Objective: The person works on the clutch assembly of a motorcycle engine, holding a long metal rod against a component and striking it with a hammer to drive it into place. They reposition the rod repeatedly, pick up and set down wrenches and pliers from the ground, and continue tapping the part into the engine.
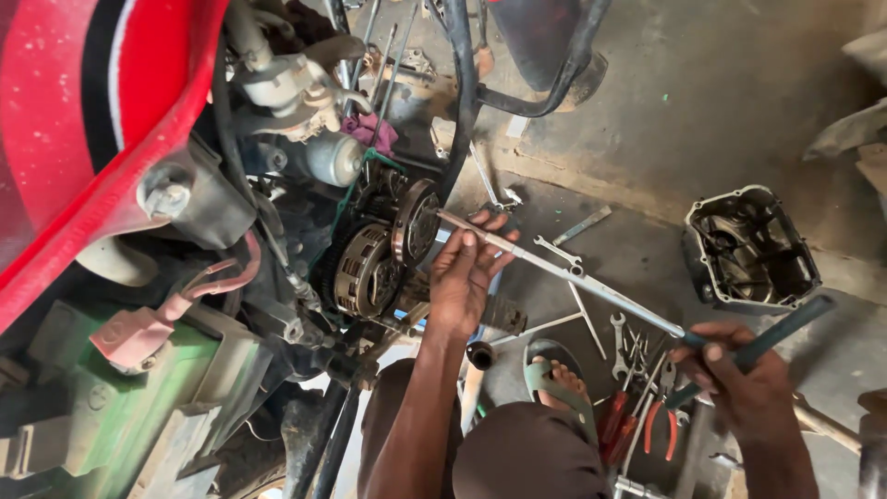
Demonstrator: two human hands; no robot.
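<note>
A long metal socket wrench (pixel 564 273) runs from the open motorcycle engine down to the right. My left hand (pixel 467 273) grips its shaft close to the engine, right beside the exposed clutch assembly (pixel 370 268) and a round gear (pixel 416 222). My right hand (pixel 744 379) holds the wrench's dark cross handle (pixel 785 328) at the far end. The red fuel tank (pixel 92 120) of the motorcycle fills the upper left.
A removed engine cover (pixel 750 245) lies on the concrete floor at right. Several spanners (pixel 619 337) and red-handled pliers (pixel 658 427) lie near my sandalled foot (pixel 559 379). A green battery box (pixel 120 407) sits at lower left. The black frame tube (pixel 467 83) rises above the engine.
</note>
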